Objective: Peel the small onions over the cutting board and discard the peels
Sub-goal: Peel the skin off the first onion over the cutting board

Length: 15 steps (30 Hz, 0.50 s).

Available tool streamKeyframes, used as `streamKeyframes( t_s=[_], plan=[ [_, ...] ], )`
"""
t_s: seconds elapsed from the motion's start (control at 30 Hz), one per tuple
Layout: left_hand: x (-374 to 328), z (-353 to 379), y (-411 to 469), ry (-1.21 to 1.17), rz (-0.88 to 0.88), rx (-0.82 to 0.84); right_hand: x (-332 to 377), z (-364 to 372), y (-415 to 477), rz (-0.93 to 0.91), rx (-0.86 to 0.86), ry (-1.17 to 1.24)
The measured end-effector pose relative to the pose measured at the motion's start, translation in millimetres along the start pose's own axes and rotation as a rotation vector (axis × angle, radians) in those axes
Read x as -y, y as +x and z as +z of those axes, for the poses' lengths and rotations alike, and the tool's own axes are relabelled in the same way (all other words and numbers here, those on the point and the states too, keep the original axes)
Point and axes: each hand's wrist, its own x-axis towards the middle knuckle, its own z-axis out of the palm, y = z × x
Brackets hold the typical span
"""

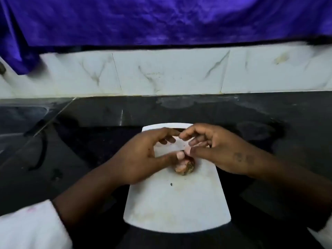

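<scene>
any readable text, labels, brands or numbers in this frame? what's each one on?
None readable.
Right hand: dark marks on its back near the wrist, too blurred to read as letters or numbers.
Cutting board, onion, wall tiles, purple cloth: no print visible.

**A:** where's everything sitting from your feed?

**B:** I've got the cutting board point(177, 200) on the counter point(260, 123), centred in front of me. Both hands meet over its far half, left hand point(142, 159) on the left, right hand point(215, 150) on the right.

**A:** and the onion?

**B:** The onion point(185, 167) is on the board, right under the thumbs. Wall tiles point(161, 72) run behind the counter, a cloth point(161, 20) hangs above them, and a sink point(21, 119) sits far left.
</scene>
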Motion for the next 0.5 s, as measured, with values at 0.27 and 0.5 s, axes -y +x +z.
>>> streamKeyframes(
  t_s=[0.27,0.5],
  plan=[
    [-24.5,24.0,-19.2,-0.054,-0.119,-0.079,3.1,30.1,-22.0,0.097,-0.117,0.088],
    [-18.1,34.3,-25.0,-0.158,-0.094,-0.18,5.8,44.2,-35.1,0.065,-0.205,0.297]
  ],
)
